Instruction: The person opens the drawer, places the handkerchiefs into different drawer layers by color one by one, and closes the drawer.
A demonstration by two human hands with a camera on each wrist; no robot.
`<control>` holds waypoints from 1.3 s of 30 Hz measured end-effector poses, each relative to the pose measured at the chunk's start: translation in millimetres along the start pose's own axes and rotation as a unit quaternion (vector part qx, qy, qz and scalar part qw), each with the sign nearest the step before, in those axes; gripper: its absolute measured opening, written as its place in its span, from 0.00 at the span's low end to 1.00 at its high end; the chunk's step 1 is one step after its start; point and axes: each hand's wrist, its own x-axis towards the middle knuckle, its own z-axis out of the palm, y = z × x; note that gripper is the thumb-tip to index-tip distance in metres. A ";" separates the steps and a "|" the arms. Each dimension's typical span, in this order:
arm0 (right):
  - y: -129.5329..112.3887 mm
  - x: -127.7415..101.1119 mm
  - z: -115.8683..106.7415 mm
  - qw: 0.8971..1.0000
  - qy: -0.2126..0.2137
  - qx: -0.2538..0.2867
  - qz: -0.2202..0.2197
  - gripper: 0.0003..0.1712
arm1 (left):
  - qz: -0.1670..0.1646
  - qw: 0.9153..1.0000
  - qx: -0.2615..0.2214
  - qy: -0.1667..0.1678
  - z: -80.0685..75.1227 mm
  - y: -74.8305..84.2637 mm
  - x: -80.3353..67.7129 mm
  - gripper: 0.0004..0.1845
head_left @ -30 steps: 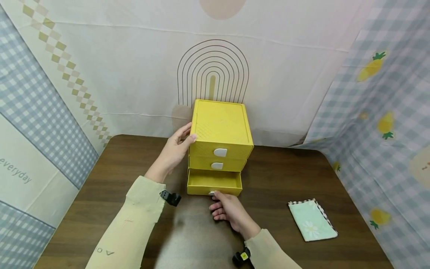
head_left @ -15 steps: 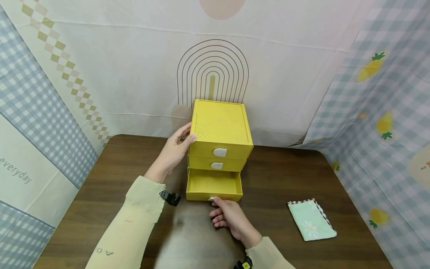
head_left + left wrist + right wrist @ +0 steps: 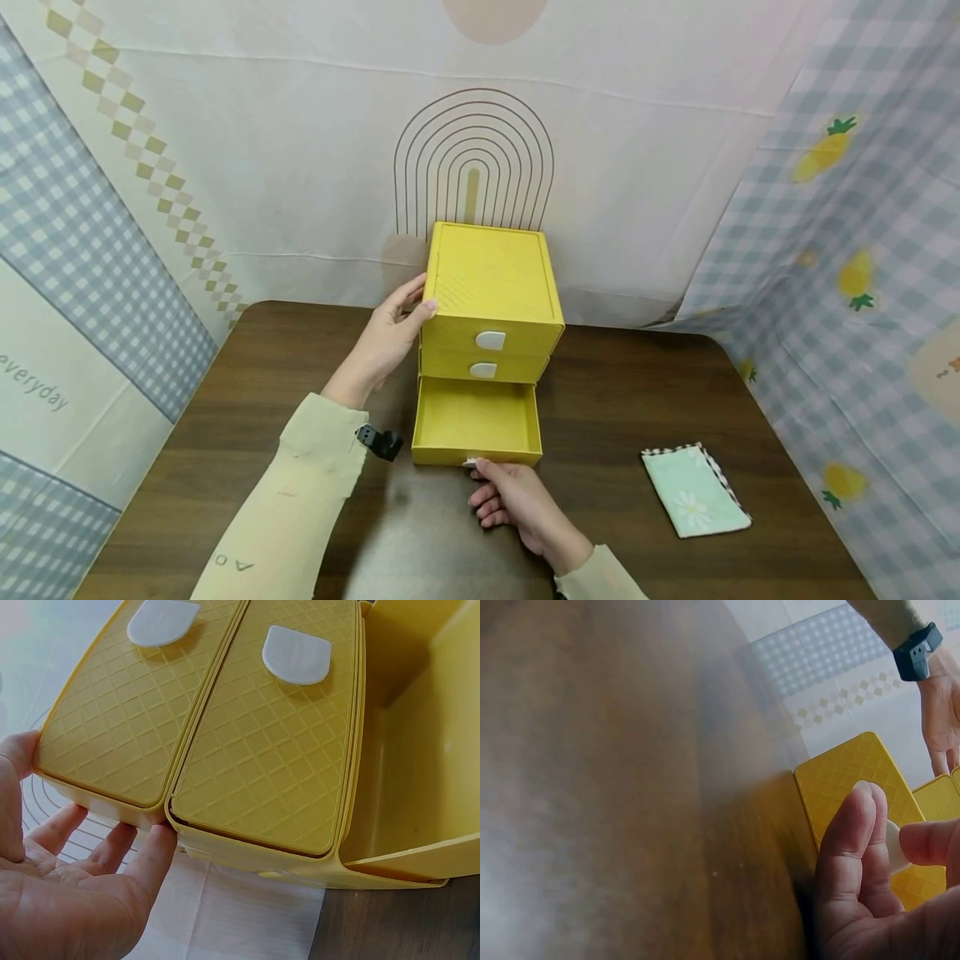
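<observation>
A yellow drawer cabinet point(image 3: 491, 271) with white tab handles stands at the back of the table. Its bottom drawer point(image 3: 477, 417) is pulled far out and holds nothing; the two above are closed. My left hand point(image 3: 382, 346) holds the cabinet's upper left edge. In the left wrist view, the left thumb lies at the corner and the fingertips point(image 3: 160, 834) touch the side. My right hand point(image 3: 517, 504) pinches the bottom drawer's white handle point(image 3: 471, 462) between thumb and fingers. The right wrist view shows this handle point(image 3: 894, 847) partly hidden by the fingers.
A folded mint-green cloth point(image 3: 696, 492) with a white flower and checked edging lies on the right of the dark wooden table point(image 3: 615, 400). Behind the cabinet hangs a pale printed curtain point(image 3: 300, 167). Blue checked fabric point(image 3: 847, 333) hangs along the right.
The bottom drawer has slid further out toward me, with my right hand on its handle moving the same way. My left hand and the cabinet body have stayed in place.
</observation>
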 end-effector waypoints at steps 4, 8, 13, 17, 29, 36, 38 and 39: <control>1.2 -2.2 0.4 1.000 -0.007 0.001 0.001 0.30 | 0.000 1.000 -0.003 0.002 -1.0 0.8 0.2 0.33; -0.2 -3.7 -2.4 1.000 -0.017 -0.001 0.002 0.32 | 0.001 1.000 -0.004 0.000 -1.3 1.0 0.9 0.32; -2.8 -6.7 -9.6 0.999 -0.030 -0.020 0.013 0.35 | -0.001 1.000 -0.003 -0.002 -1.2 1.1 0.8 0.32; -6.4 -11.9 -23.3 0.997 -0.041 -0.072 0.012 0.33 | 0.000 1.000 -0.004 -0.005 -1.3 1.1 1.0 0.31; -19.8 -40.9 -109.9 0.972 -0.049 -0.229 -0.022 0.27 | -0.011 1.000 -0.005 -0.015 -0.3 20.4 -7.2 0.31; -26.0 -48.6 -161.2 0.942 0.120 -0.312 -0.025 0.33 | -0.006 1.000 -0.005 -0.015 0.9 27.1 -11.5 0.31; -28.2 -51.9 -174.9 0.927 0.161 -0.338 -0.019 0.37 | -0.005 1.000 -0.008 -0.014 0.1 18.1 -7.3 0.31; -29.2 -53.8 -182.0 0.919 0.175 -0.353 -0.021 0.38 | -0.003 1.000 -0.009 -0.013 -0.2 13.4 -4.7 0.31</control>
